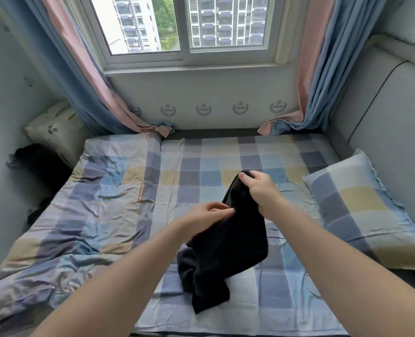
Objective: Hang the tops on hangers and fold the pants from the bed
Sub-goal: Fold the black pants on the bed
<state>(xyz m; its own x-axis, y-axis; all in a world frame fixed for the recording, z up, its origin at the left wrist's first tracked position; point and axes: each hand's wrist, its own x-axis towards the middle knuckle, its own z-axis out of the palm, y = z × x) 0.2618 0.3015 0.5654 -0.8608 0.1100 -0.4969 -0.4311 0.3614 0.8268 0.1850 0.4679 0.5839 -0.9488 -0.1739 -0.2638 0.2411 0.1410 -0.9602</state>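
While you hold both hands raised over the bed [213, 161], one black garment [228, 251] hangs between them. It may be a pair of pants, though the bunched folds hide its cut. Your right hand [257, 188] has its fingers curled tight round the garment's top edge, the highest part of the cloth. Your left hand [208, 215], lower and just beside it, pinches a side edge between thumb and fingertips. The cloth's lower end lies crumpled on the checked sheet, toward the bed's near edge. You have two pillows in view: a checked pillow [361, 215] on the sheet at your right, and a cream pillow [53, 132] propped in the far left corner. One rumpled quilt [92, 203] covers the bed's left side. Between quilt and checked pillow the sheet lies bare, from the garment out to the far edge under the window [184, 27], where two curtains [85, 76] reach down to the mattress. A padded headboard [383, 117] bounds the right side. A dark heap [38, 161] sits off the bed's left edge, and a thin pale loop [308, 283] lies on the sheet by your right forearm.
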